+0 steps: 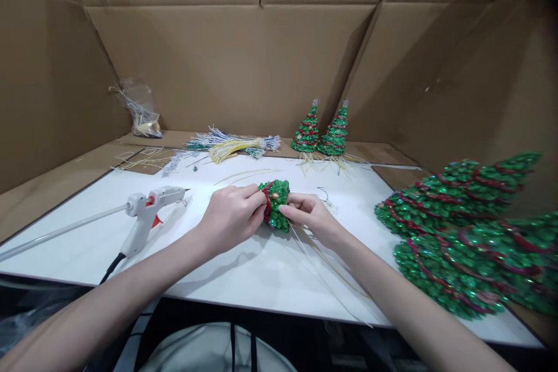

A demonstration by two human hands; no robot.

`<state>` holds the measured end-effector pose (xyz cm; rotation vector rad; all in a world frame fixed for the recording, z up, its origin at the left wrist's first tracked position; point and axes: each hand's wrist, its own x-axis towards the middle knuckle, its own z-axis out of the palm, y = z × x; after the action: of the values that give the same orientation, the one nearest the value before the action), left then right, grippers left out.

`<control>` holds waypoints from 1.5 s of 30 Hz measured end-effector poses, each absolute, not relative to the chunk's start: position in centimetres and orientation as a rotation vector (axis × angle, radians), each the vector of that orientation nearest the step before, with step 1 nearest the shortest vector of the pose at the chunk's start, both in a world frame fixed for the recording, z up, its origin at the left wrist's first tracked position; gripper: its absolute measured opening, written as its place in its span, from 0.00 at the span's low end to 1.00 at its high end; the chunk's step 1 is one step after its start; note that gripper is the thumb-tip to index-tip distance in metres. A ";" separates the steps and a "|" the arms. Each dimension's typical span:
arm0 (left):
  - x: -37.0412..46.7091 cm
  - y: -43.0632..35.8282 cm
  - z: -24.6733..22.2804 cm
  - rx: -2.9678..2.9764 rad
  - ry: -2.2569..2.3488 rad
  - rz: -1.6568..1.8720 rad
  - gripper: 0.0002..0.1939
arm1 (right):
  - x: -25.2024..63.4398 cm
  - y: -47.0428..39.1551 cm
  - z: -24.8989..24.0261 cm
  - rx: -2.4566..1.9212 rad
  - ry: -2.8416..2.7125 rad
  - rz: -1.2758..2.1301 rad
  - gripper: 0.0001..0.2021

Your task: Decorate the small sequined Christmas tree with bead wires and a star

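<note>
Between my hands, over the middle of the white board, is a small green Christmas tree ornament [278, 204] with a red garland and gold beads, lying on its side. My left hand [235, 214] is closed round its left end and hides the tip. On the right, at its base, the fingers of my right hand [310, 215] pinch the edge, and what exactly lies in them is partly hidden. Thin pale and yellow wires [325, 257] trail from the base under my right hand toward the front edge.
A white glue gun [146, 215] with a glue stick in it stands at left. Bundles of wire [235, 144] lie at the back beside two small trees [306, 131]. Larger green trees [471, 250] lie at right. A plastic bag [142, 110] sits back left; cardboard walls [226, 64] enclose the board.
</note>
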<state>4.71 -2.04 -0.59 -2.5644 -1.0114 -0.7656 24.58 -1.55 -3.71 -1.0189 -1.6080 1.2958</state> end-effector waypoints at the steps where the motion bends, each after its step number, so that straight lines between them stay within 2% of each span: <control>1: 4.8 -2.1 -0.5 -2.560 -1.008 -0.762 0.10 | 24.6 -1.6 -3.7 -1.020 -1.604 1.295 0.21; 11: 5.9 -2.1 -0.4 -2.525 -0.971 -0.880 0.09 | 24.6 -1.6 -3.8 -1.008 -1.587 1.331 0.19; 25: 5.2 -2.4 -0.1 -2.833 -0.993 -1.311 0.05 | 24.6 -1.5 -3.7 -1.003 -1.597 1.326 0.19; 34: 3.8 -3.4 2.6 -2.813 -0.802 -1.876 0.06 | 24.5 -1.6 -3.7 -1.023 -1.581 1.315 0.20; 40: 3.3 -1.7 3.3 -2.556 -0.978 -2.221 0.04 | 24.6 -1.7 -3.7 -1.026 -1.589 1.311 0.20; 45: 3.1 -0.8 5.2 -2.229 -0.767 -2.613 0.05 | 24.6 -1.6 -3.8 -0.977 -1.582 1.332 0.19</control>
<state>3.09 -0.78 5.23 -2.2291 -0.7671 -2.6135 24.63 -1.57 -3.83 -0.9767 -1.5818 1.3322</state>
